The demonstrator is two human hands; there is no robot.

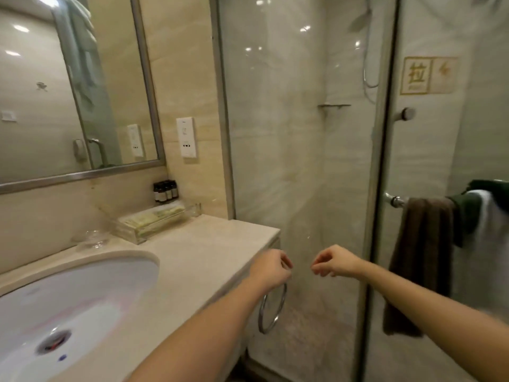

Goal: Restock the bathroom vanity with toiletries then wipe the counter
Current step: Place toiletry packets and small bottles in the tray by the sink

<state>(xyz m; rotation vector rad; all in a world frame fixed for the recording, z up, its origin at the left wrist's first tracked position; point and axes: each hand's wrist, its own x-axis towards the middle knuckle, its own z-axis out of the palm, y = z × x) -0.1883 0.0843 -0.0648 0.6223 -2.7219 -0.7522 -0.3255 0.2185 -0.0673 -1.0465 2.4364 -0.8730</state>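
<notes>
Clear plastic tray (157, 220) of pale toiletry packets sits at the back of the table (198, 260), left of centre in the frame. Small dark bottles (165, 191) stand just behind it against the wall, and drinking glasses (95, 239) are near its left end. Both hands hover off the table's right edge at lower centre. The left hand (271, 267) and right hand (334, 261) each have fingers curled in, and nothing shows in either. With no cloth held, wiping likely means reaching for the brown towel (421, 260) on the shower door bar at right. A wide sweep towards the back could knock the glasses or topple the bottles. A wet table might let the tray slide towards the sink (82, 299).
</notes>
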